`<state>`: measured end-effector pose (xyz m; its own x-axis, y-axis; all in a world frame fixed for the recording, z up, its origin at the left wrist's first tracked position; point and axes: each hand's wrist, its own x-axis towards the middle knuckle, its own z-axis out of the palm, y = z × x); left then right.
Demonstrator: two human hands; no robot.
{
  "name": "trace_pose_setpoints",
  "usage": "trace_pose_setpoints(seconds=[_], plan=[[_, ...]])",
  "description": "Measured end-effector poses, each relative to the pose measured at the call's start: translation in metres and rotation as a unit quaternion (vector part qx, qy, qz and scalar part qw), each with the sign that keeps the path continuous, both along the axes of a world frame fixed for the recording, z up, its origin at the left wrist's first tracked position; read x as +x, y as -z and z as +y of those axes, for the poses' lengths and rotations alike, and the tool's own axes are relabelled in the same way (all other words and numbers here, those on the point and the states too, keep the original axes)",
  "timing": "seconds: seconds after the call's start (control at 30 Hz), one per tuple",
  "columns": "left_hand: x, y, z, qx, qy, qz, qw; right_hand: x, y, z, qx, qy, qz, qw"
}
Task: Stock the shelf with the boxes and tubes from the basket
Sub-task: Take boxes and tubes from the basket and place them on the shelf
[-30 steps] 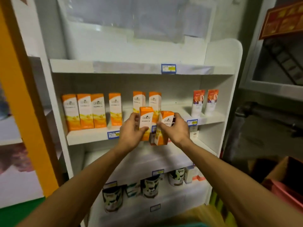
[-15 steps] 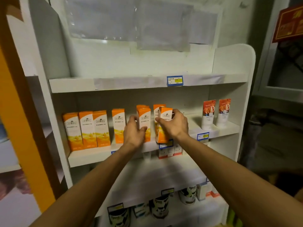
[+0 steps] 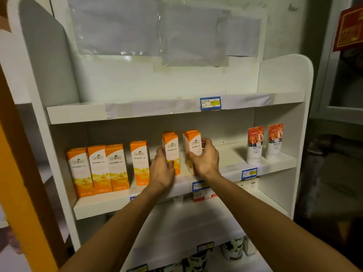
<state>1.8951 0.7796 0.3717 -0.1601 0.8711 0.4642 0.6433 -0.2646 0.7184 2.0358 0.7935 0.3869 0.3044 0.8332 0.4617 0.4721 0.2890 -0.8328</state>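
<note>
**Two cartons going onto the middle shelf**

Both hands are up at the white middle shelf point(image 3: 110, 203), a smooth painted board with a squared front lip. The left hand point(image 3: 162, 171) wraps a tall orange-and-white carton point(image 3: 171, 150), thumb across its lower front and fingers round the left edge; the carton stands upright with its base at the shelf. Just to the right of it, the right hand point(image 3: 206, 160) grips a second carton point(image 3: 193, 146) of the same print, fingers curled over its right edge and thumb on the front. Behind each held carton the orange top of another one peeks out, close against it.

Left of the left hand stand four more cartons, all matt cardboard with sharp corners, an orange band on top and a yellow-orange pattern below: a lone carton point(image 3: 139, 162) nearest the hand, then a tight row of three point(image 3: 98, 169) touching side to side. That makes eight orange cartons in sight.

Well to the right of the right hand, two tubes point(image 3: 264, 143) stand on their white caps, glossy, flat-crimped at the top, printed red above and white below.

Above the hands, the upper shelf carries a blue-framed price tag point(image 3: 210, 103). Below the forearms, black-and-white patterned tins point(image 3: 232, 250) sit on the bottom shelf; their number cannot be told.
</note>
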Motion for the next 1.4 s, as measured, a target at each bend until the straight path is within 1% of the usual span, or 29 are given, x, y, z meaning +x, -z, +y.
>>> trace_pose_setpoints(seconds=[0.1, 0.2, 0.33, 0.47, 0.57, 0.6, 0.67, 0.77, 0.87, 0.97, 1.07, 1.17, 1.23, 1.3, 1.4], plan=[[0.001, 0.005, -0.003, -0.001, -0.005, 0.024, 1.000, 0.002, 0.004, 0.001, 0.004, -0.005, -0.014, 1.000], [0.006, 0.007, -0.010, 0.011, -0.009, 0.053, 0.999, 0.009, 0.010, -0.005, -0.002, -0.019, -0.053, 0.998], [0.013, 0.004, -0.024, 0.006, -0.023, 0.082, 0.996, 0.013, 0.016, -0.015, -0.050, -0.038, -0.068, 0.996], [0.021, 0.000, -0.041, -0.008, -0.027, 0.090, 0.996, 0.015, 0.015, -0.024, -0.095, -0.030, -0.080, 0.992], [0.021, 0.005, -0.052, 0.005, -0.026, 0.122, 0.992, 0.020, 0.018, -0.031, -0.111, -0.027, -0.100, 0.988], [0.020, 0.008, -0.056, 0.014, -0.022, 0.134, 0.991, 0.024, 0.019, -0.035, -0.112, -0.025, -0.123, 0.986], [0.018, 0.019, -0.064, 0.029, -0.011, 0.167, 0.985, 0.033, 0.025, -0.045, -0.111, -0.017, -0.202, 0.973], [0.017, 0.043, -0.077, 0.047, 0.012, 0.238, 0.970, 0.051, 0.038, -0.069, -0.096, 0.001, -0.330, 0.939], [0.025, 0.076, -0.095, 0.047, 0.033, 0.291, 0.955, 0.071, 0.067, -0.094, -0.114, 0.003, -0.385, 0.916], [0.037, 0.110, -0.111, 0.037, 0.055, 0.350, 0.934, 0.086, 0.099, -0.118, -0.137, 0.003, -0.403, 0.905], [0.049, 0.150, -0.127, 0.014, 0.092, 0.404, 0.910, 0.102, 0.141, -0.143, -0.190, 0.000, -0.432, 0.882], [0.061, 0.196, -0.139, -0.044, 0.136, 0.438, 0.888, 0.122, 0.196, -0.168, -0.233, -0.020, -0.433, 0.871], [0.068, 0.231, -0.146, -0.081, 0.162, 0.446, 0.876, 0.135, 0.238, -0.184, -0.273, -0.033, -0.434, 0.858], [0.075, 0.267, -0.150, -0.122, 0.185, 0.444, 0.868, 0.148, 0.281, -0.197, -0.338, -0.047, -0.441, 0.830], [0.085, 0.315, -0.158, -0.207, 0.234, 0.443, 0.840, 0.167, 0.340, -0.215, -0.429, -0.070, -0.432, 0.790]])
